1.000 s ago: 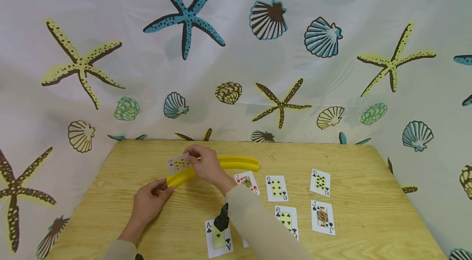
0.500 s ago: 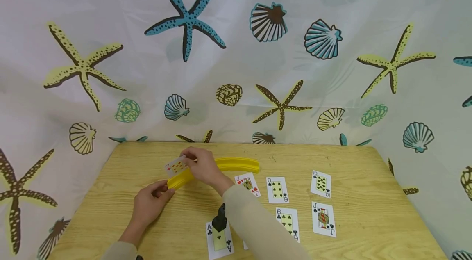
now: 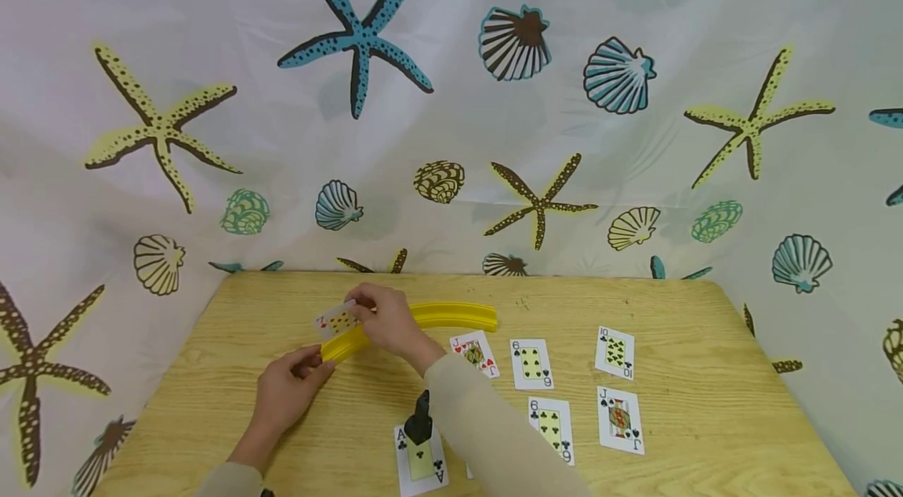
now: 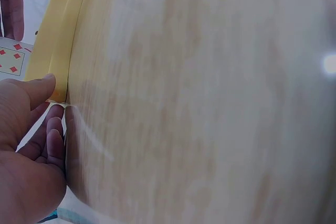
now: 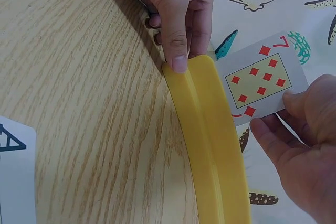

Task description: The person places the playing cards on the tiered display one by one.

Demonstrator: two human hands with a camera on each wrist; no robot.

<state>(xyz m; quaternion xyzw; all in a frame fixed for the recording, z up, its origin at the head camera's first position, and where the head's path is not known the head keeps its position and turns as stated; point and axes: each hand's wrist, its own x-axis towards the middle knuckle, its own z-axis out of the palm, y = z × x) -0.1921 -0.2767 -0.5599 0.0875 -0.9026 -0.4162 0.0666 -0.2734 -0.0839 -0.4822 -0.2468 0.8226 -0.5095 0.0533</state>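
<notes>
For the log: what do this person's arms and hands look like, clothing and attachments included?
Both arms wear plain, pale beige long sleeves: left sleeve, right sleeve. The left grip and right grip are bare, ungloved hands. A small black attachment juts beside the right sleeve.

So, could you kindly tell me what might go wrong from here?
The seven of diamonds might slip or tip, as the right hand only pinches it at its edge. The curved yellow card holder could swing if bumped, since the left hand grips just one end.
</notes>
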